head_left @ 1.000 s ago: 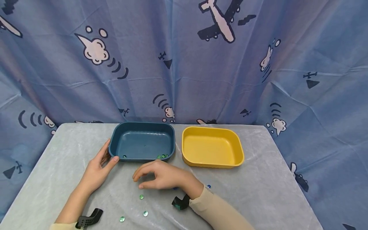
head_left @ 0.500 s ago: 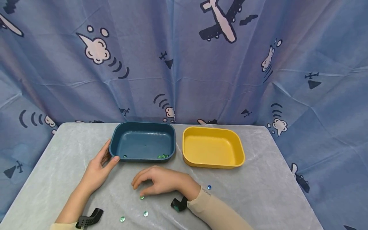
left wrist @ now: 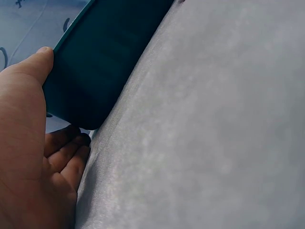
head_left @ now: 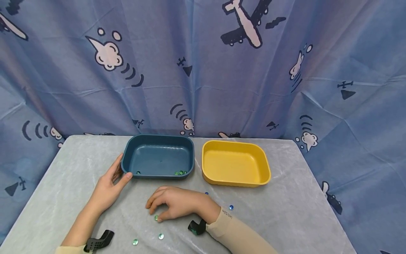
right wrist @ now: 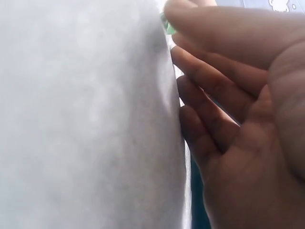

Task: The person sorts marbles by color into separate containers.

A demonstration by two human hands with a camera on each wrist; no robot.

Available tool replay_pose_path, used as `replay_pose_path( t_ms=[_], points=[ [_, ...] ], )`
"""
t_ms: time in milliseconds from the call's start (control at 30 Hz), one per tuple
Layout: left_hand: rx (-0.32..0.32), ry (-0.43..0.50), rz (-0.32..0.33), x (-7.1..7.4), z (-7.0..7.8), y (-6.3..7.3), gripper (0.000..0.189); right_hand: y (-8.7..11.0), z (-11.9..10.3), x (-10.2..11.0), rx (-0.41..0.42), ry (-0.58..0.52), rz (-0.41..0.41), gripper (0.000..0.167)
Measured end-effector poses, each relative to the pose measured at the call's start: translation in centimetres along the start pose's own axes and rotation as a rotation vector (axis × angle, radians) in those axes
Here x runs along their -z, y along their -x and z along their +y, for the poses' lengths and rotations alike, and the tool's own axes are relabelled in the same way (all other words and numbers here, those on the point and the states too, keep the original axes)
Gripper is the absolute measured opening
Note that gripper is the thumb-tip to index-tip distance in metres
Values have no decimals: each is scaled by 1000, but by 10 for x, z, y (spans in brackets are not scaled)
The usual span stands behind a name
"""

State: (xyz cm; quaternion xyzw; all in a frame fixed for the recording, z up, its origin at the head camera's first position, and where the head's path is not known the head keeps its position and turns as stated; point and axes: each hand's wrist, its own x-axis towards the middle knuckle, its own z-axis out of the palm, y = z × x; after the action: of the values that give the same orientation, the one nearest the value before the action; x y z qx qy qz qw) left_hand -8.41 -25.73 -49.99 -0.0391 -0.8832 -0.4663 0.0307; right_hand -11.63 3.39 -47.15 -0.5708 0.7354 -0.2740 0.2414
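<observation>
So, right hand [head_left: 176,203] is down at the table [head_left: 285,211], thumb and fingertips around a green bead [head_left: 156,218]. Can't tell if it's properly pinched: the head view shows it between thumb and fingers, and the right wrist view only gives a bit of green by the thumb tip. Bead's at table level, on the near side of the blue bin [head_left: 160,157].

Left hand [head_left: 107,190] is on that bin's near left corner, thumb at the front rim, fingers stretched along the outside wall. Looks relaxed, not clenched.

Inside the bin, a few green beads [head_left: 181,173] huddle by the near right corner, plus a loner [head_left: 138,173] near the left one. Two more green ones [head_left: 161,236] lie closer to the person. Blue beads too: one [head_left: 207,193] partly hidden behind the right wrist, another [head_left: 231,207] just beyond the sleeve [head_left: 241,233].

Yellow bin [head_left: 236,162] sits just right of the blue one. Behind everything hangs a plane-print curtain [head_left: 209,77].
</observation>
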Motion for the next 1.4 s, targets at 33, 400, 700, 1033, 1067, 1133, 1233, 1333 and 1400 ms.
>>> replay_pose_path(
  t_ms=[33,400,700,1033,1067,1133,1233,1333,1400],
  points=[
    [1,0,0,0,0,0,85,0,0,0,0,11,-3,22],
    [-2,3,-5,0,0,0,84,-1,-2,-2,-14,76,-20,17],
    [0,3,-12,1,-1,1,84,-2,-2,-2,-19,78,-22,14],
    [0,2,-10,0,0,0,84,-1,-3,0,-21,45,-25,12],
    [0,2,-10,0,0,0,84,-1,-3,0,-22,42,-26,12],
    [1,-1,-9,0,0,0,84,-1,-3,0,-24,36,-26,12],
    [1,-5,-7,0,0,0,84,-1,-4,0,-25,36,-22,12],
    [2,-11,-4,0,1,0,84,-1,-5,0,-24,29,-14,12],
    [3,-15,-2,0,2,0,84,-1,-6,1,-24,16,-5,13]
  ],
)
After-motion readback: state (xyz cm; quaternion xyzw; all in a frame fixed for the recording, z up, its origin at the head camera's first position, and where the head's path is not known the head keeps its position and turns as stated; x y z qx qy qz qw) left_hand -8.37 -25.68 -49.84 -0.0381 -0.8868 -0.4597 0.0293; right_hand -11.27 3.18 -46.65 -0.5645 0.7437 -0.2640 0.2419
